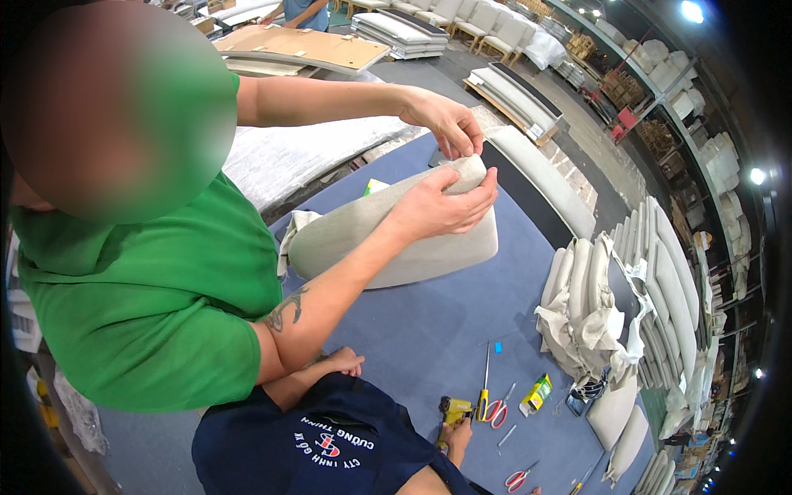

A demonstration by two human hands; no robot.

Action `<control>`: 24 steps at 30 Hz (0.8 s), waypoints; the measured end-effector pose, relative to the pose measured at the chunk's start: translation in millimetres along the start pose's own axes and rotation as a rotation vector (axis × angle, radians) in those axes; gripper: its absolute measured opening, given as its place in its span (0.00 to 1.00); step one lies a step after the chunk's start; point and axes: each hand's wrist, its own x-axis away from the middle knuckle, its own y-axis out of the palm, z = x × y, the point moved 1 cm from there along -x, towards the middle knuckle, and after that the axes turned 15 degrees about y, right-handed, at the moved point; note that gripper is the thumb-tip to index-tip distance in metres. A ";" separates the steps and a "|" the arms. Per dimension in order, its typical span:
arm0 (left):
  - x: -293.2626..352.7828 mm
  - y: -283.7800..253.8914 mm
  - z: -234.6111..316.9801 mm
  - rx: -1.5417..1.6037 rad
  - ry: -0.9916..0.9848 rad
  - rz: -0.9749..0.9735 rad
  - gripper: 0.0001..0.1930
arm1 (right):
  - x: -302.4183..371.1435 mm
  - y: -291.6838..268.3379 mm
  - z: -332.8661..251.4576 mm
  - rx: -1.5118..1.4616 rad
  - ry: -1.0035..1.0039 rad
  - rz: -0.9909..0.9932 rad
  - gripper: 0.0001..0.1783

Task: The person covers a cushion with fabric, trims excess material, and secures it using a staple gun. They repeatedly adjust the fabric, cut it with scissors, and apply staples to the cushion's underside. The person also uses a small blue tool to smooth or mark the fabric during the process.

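Observation:
My left hand (342, 360) rests on the blue table top (429, 330) with its fingers curled and nothing in it, just past a co-worker's elbow. My right hand (456, 437) grips the handle of a yellow and black staple gun (453, 409) standing on the table. Beyond them a co-worker in a green shirt (157, 313) holds a grey upholstered cushion (412, 247). One of that person's hands (437, 206) presses on its top. The other (450, 124) pinches the fabric at its upper corner.
Lying right of the staple gun are a yellow-handled screwdriver (484, 388), red-handled scissors (497, 411), a small yellow-green box (536, 394) and a second pair of scissors (518, 477). Crumpled fabric covers (590, 318) and stacked grey pads (668, 289) line the table's right edge.

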 end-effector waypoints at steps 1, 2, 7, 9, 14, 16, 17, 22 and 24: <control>0.1 -0.6 -0.1 -0.014 -0.001 0.000 0.25 | 0.2 0.5 -0.5 -0.003 -0.008 0.002 0.30; 0.2 -1.6 -0.1 -0.028 -0.002 0.000 0.25 | 0.7 1.0 -0.7 -0.005 -0.017 0.004 0.30; 0.7 -4.1 1.2 -0.075 0.017 -0.026 0.26 | -3.3 3.3 -4.5 0.017 0.004 -0.005 0.30; 3.1 -5.5 1.2 -0.064 0.022 -0.018 0.26 | -2.6 3.8 2.2 0.029 0.005 -0.015 0.31; 6.1 -2.6 8.6 -0.096 -0.003 -0.037 0.27 | -5.0 6.7 4.7 0.005 0.035 -0.033 0.32; 4.1 -5.7 8.2 -0.109 -0.013 -0.031 0.27 | -7.2 9.3 0.6 0.025 0.012 -0.004 0.32; 4.4 -4.6 6.8 -0.088 -0.002 -0.021 0.26 | -7.8 8.4 1.0 0.039 0.003 0.009 0.32; 4.0 -2.5 4.1 -0.058 -0.001 0.002 0.26 | -6.1 7.4 1.2 0.042 0.003 0.010 0.31; 3.2 -1.0 3.5 -0.043 0.008 -0.002 0.26 | -6.5 4.5 1.2 0.029 0.002 0.016 0.31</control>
